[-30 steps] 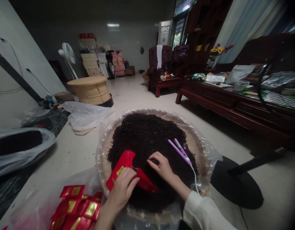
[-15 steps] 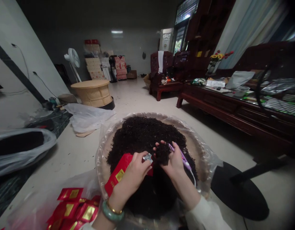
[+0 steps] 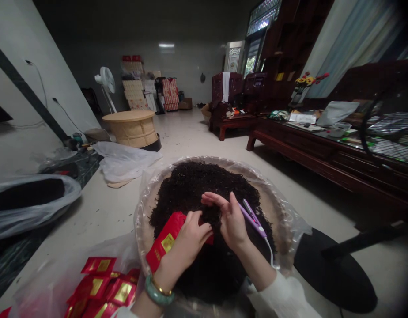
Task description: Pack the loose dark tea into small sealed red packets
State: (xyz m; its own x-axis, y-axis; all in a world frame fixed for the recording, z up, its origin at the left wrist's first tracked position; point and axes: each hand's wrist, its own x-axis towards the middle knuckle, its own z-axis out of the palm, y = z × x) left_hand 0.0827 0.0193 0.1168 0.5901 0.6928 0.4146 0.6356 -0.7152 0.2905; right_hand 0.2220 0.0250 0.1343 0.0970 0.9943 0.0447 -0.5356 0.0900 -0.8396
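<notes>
A heap of dark dried tea leaves fills the middle of a round, plastic-lined basket. My left hand is closed around the mouth of a small red packet, mostly hidden by my fingers. Another red packet with a gold label lies along my left wrist. Cupped and turned on its side, my right hand has tea leaves against its palm, close by the left fingertips. Just right of it, a purple mini hair straightener with a white cord rests on the heap.
Several red packets lie in clear plastic at lower left. A plastic-lined container of dark leaves stands at far left. The black round fan base is at right. Beyond are a woven drum-shaped table and a long wooden table.
My right hand has turned from palm-up to on its side, tipping its leaves towards the left hand. The silver foil seen between my left fingers is now hidden.
</notes>
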